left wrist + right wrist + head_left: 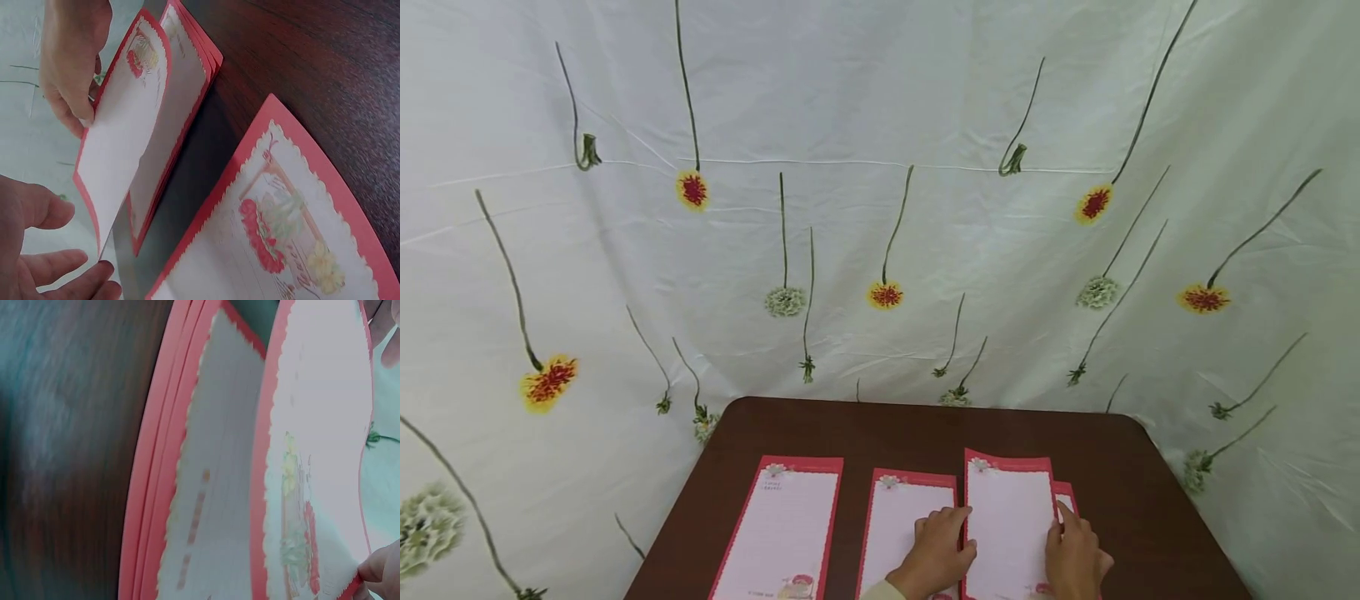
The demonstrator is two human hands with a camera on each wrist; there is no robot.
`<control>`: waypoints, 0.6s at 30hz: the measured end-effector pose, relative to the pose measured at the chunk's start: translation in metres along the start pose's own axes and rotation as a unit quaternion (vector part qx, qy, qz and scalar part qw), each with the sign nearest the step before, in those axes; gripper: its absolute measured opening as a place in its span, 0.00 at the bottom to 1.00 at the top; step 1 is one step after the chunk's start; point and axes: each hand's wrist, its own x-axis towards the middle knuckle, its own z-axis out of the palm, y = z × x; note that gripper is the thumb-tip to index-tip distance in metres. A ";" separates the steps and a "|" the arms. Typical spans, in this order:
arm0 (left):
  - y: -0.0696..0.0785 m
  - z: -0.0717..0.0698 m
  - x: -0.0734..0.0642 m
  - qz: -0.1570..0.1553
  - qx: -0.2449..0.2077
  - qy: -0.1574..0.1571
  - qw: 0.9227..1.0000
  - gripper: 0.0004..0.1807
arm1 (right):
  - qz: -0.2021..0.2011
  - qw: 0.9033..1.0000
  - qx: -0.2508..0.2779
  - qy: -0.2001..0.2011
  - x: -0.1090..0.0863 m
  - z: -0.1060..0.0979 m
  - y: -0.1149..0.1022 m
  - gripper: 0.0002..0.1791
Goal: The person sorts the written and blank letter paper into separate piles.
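A red-bordered sheet of letter paper (1009,525) is raised above a small stack of similar sheets (181,125). My right hand (1071,554) pinches its right edge; in the right wrist view the thumb (378,565) presses on the red border. My left hand (934,552) is at the sheet's left edge. Its thumb (47,206) stands apart from the fingers, and the fingertips touch the sheet's corner in the left wrist view. A second sheet (898,525) lies on the table, partly hidden by the left hand.
Another red-bordered sheet (790,525) lies at the left of the dark brown table (940,429). Behind the table hangs a pale cloth (850,100) printed with flowers.
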 end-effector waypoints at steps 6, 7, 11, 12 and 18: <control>0.004 0.007 0.005 0.002 0.013 -0.044 0.999 0.27 | 0.039 0.999 -0.026 -0.019 0.007 0.000 0.005 0.20; 0.004 0.009 0.005 0.005 0.017 -0.052 0.998 0.28 | 0.048 0.998 -0.030 -0.024 0.008 0.000 0.005 0.20; 0.007 0.013 0.006 0.007 0.028 -0.070 0.997 0.29 | 0.068 0.997 -0.033 -0.035 0.011 0.001 0.008 0.20; 0.008 0.014 0.006 0.007 0.029 -0.074 0.997 0.30 | 0.069 0.997 -0.032 -0.033 0.012 0.001 0.009 0.20; 0.011 0.019 0.007 0.010 0.030 -0.083 0.996 0.31 | 0.071 0.997 -0.032 -0.020 0.013 0.001 0.020 0.19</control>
